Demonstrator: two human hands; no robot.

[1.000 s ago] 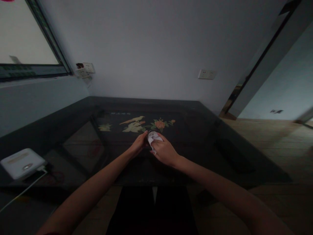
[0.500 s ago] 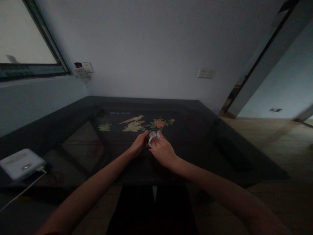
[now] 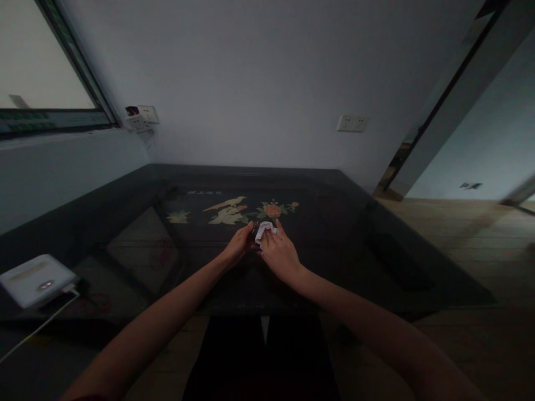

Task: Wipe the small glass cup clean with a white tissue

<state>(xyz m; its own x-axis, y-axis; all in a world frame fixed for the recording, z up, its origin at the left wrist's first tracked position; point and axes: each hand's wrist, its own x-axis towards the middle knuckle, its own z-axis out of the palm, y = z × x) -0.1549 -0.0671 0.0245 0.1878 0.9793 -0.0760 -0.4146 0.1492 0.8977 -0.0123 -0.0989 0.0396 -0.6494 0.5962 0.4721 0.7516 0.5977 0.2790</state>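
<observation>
Both hands meet over the middle of a dark glossy table [image 3: 317, 289]. My left hand [image 3: 239, 245] is closed around the left side of a small dark object [image 3: 254, 229], mostly hidden by my fingers; its kind I cannot make out. A crumpled white tissue [image 3: 264, 227] lies under the fingers of my right hand [image 3: 279, 253], pressed against that dark object. Just beyond the hands, the tabletop bears a picture of pale birds [image 3: 225, 211] and an orange flower [image 3: 272, 210].
At the left edge of the table sits a white box-shaped device [image 3: 37, 281] with a white cable [image 3: 39, 328]. A dark flat shape [image 3: 399, 262] shows at the table's right. Wall sockets [image 3: 352, 123] are on the wall behind, and a window [image 3: 45, 55] is at upper left.
My right hand and the tissue have shifted slightly to the right and up, and the tissue's folds look different. My left hand stays in nearly the same place.
</observation>
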